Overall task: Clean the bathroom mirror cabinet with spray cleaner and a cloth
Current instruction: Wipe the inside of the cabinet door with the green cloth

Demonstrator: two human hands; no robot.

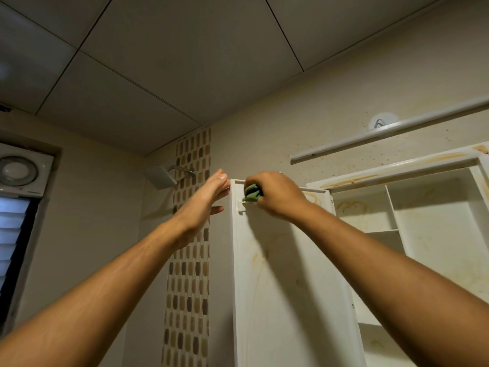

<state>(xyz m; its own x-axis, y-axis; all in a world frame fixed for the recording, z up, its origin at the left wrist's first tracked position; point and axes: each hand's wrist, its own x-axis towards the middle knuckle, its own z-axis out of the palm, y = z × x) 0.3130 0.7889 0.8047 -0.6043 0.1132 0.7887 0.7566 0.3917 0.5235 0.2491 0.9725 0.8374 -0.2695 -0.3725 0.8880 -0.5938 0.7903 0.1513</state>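
Head view, looking up. The right hand point(275, 193) presses a bunched green cloth point(252, 193) against the inner face of the open white cabinet door point(285, 274), near its top edge and just above a small white plastic clip point(240, 207); its fingers are curled tight around the cloth. The left hand point(209, 196) steadies the door's free outer edge, fingers extended and held together behind it, thumb up. The white open-shelved cabinet body point(428, 207) stands to the right, with brown streaks along its top rail and on the door.

Risks, as judged: a hard wipe could swing the door on its hinges if the left hand slips; the cloth could snag on the clip or the thin rod beside it; rubbing alone may only smear the stains. No spray cleaner is in view.

Room for movement: the door face below the cloth is open for downward strokes. To the left, the tiled corner wall point(189, 260) and the shower head point(162, 177) lie near the door edge, limiting further swing. The white tube point(391, 131) above the cabinet is well apart.
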